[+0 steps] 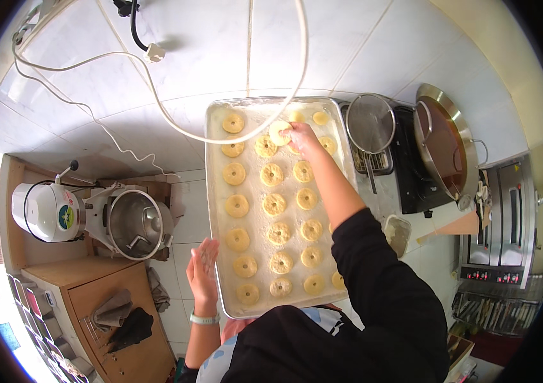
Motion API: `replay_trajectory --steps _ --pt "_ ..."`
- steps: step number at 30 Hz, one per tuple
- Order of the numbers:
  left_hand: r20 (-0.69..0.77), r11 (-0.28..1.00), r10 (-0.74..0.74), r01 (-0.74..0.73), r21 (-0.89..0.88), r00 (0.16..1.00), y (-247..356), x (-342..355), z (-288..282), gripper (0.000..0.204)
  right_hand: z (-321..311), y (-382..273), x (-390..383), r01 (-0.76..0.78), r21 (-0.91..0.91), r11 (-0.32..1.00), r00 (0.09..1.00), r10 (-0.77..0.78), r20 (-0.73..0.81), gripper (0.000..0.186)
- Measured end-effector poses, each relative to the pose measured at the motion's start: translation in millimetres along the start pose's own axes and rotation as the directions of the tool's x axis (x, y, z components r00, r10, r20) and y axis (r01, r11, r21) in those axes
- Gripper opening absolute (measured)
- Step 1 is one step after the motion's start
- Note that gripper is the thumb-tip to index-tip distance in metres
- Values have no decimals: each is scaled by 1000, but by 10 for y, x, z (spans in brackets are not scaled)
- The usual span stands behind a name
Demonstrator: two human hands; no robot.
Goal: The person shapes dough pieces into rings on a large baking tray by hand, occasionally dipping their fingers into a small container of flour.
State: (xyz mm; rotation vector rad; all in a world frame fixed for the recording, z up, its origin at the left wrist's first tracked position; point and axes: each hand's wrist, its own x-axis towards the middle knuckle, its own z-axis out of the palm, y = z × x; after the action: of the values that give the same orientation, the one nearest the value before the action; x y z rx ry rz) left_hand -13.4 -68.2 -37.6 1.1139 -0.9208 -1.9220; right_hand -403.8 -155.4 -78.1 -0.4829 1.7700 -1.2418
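A large metal tray (213, 191) with a floured surface stretches out before me, bearing rows of pale dough rings (274, 204). Near the far end of the tray, my right hand (301, 138) pinches one dough ring (280, 133) by its right edge, over the second column from the left. Two small round dough pieces (320, 118) lie by the far rim. My left hand (203, 271) is beside the tray's left rim, floury, holding nothing, its thumb apart from the raised fingers. My right forearm hides part of the right-hand columns.
Right of the tray are a round mesh strainer (370, 123) on a rack and a wide pan of brown liquid (442, 140) on a black stove (412, 185). A stand mixer (48, 210) with a steel bowl (125, 220) stands left. A white cable (176, 121) hangs over the tray's far side.
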Motion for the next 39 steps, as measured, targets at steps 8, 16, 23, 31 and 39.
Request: replay_trajectory --steps 8,16,23,31,39 --pt "-213 998 -5 -8 -59 977 -106 80 -151 47 247 -15 1024 355 -355 865 935 -337 114 31" --pt "-144 998 -9 -1 -66 989 -23 157 37 45 -693 -385 -577 545 -402 736 798 -602 -20 31" --pt "-28 990 -112 109 -89 993 10 105 323 39 -2338 546 -2662 -398 -845 356 917 129 -377 18" --pt "129 976 -209 215 -35 969 -207 43 779 37 -2493 1779 -2647 -441 -808 391 826 -175 -536 14" --pt "489 742 -532 659 -124 691 -622 252 1646 58 -1622 473 -2902 145 -816 560 865 -472 -170 36"
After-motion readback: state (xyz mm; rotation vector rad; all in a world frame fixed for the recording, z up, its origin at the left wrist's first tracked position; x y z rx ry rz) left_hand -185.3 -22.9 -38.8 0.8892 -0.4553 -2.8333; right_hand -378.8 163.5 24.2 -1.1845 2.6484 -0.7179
